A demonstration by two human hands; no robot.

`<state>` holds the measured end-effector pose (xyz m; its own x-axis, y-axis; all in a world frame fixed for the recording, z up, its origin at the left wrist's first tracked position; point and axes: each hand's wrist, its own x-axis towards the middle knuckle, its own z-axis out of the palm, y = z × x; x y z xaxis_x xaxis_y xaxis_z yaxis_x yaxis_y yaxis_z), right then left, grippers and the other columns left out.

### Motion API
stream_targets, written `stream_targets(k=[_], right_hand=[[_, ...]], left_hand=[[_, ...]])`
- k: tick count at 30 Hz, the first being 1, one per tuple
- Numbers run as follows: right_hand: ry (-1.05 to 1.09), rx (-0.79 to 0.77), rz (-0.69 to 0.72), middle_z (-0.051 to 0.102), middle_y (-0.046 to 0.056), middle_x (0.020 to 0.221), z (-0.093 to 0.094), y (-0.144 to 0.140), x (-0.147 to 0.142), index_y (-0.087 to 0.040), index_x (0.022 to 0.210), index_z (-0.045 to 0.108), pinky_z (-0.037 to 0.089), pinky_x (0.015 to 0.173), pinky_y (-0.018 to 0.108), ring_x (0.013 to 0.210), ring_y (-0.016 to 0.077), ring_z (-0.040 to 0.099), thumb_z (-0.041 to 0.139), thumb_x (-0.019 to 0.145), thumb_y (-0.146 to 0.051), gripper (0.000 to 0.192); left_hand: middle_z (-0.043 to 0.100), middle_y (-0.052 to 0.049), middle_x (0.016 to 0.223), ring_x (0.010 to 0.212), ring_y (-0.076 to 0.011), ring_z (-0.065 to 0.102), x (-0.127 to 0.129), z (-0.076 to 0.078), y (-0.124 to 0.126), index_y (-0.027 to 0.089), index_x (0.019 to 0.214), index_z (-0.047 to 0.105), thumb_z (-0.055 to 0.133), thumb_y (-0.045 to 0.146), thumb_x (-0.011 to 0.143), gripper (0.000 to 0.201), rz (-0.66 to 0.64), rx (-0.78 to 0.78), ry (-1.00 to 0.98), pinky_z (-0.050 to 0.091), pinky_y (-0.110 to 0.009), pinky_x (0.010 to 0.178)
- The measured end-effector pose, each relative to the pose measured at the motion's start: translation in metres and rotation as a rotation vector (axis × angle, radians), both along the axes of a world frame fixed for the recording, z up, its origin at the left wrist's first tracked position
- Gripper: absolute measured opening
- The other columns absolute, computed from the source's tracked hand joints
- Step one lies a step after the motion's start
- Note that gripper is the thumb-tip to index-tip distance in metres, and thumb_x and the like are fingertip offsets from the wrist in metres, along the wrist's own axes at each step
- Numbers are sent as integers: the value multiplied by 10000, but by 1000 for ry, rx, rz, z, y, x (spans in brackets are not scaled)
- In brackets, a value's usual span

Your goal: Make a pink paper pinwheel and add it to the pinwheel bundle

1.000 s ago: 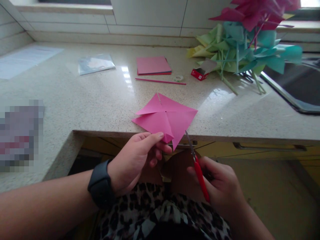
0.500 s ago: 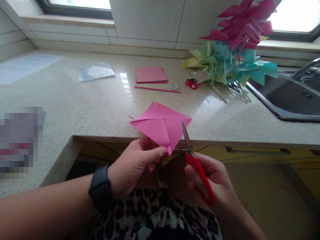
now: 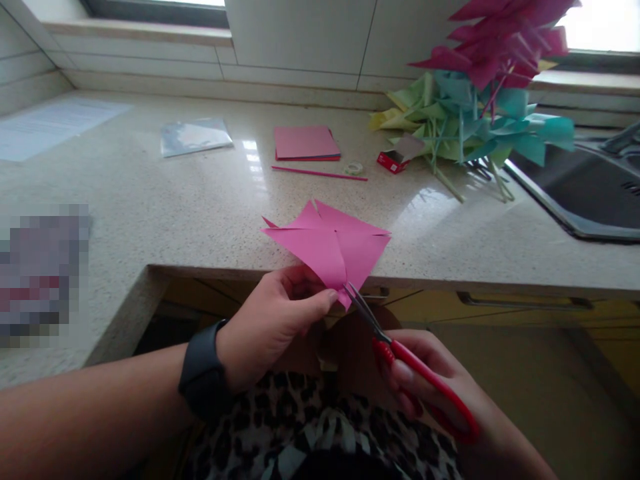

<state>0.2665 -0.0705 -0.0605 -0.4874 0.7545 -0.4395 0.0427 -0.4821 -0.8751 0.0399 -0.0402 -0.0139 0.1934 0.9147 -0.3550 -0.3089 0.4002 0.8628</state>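
A pink paper square (image 3: 327,243) with creases and cuts hangs over the counter's front edge. My left hand (image 3: 273,323), with a dark watch on its wrist, pinches the paper's near corner. Red-handled scissors (image 3: 400,353) are gripped in my right hand (image 3: 440,387). Their blades are parted, and the tips touch the same near corner of the paper.
On the speckled counter (image 3: 200,207) lie a stack of pink sheets (image 3: 306,142), a pink stick (image 3: 320,173), a tape roll (image 3: 355,167), a small red box (image 3: 393,161), a plastic sleeve (image 3: 196,136) and a heap of paper pinwheels (image 3: 480,100). A sink (image 3: 590,187) is at right.
The scissors swung from upright beside the paper's right edge to tilted left, blades now parted at the near corner. My right hand dropped lower. The left hand kept its pinch.
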Motion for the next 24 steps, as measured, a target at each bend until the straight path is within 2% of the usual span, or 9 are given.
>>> stream_targets(k=[2, 8, 13, 16, 20, 24], right_hand=[[-16, -13, -12, 529, -35, 667, 0, -1, 1, -162, 975, 602, 300, 426, 172, 458, 43, 425, 742, 774, -600, 501], [-60, -66, -32, 535, -45, 640, 6, -4, 0, -163, 1006, 582, 301, 432, 178, 457, 51, 444, 768, 741, -607, 550], [-29, -68, 10, 529, -47, 628, 5, -3, 0, -160, 952, 577, 295, 418, 176, 447, 48, 434, 755, 746, -617, 531], [-30, -97, 2, 529, -48, 608, 8, -3, -1, -159, 938, 567, 282, 412, 173, 442, 49, 431, 760, 727, -636, 556], [-74, -142, -92, 559, -43, 620, 20, -6, -6, -161, 961, 561, 272, 433, 180, 451, 52, 456, 795, 677, -649, 611], [-82, -157, -124, 568, -45, 639, 28, -7, -9, -161, 984, 553, 280, 438, 186, 449, 50, 460, 813, 642, -657, 656]], left_hand=[[697, -6, 817, 570, -43, 469, -2, -2, -1, 159, 926, 732, 770, 221, 807, 139, -10, 20, 28, 338, -149, 480], [693, 3, 845, 613, -60, 503, -8, -8, -2, 190, 967, 720, 738, 293, 853, 155, -64, 61, 106, 372, -150, 499], [708, -7, 859, 631, -65, 528, -4, -4, -1, 166, 968, 726, 752, 243, 833, 158, -56, 94, 107, 382, -158, 516], [727, -37, 902, 710, -98, 594, -2, -1, -1, 137, 970, 726, 769, 218, 806, 188, -47, 92, 115, 448, -187, 614], [741, -73, 966, 894, -188, 662, -3, -2, -1, 140, 999, 725, 773, 246, 800, 231, -59, 115, 135, 507, -274, 792], [740, -71, 965, 937, -208, 671, -4, -5, -1, 150, 1018, 723, 754, 257, 822, 226, -79, 144, 138, 511, -311, 853]])
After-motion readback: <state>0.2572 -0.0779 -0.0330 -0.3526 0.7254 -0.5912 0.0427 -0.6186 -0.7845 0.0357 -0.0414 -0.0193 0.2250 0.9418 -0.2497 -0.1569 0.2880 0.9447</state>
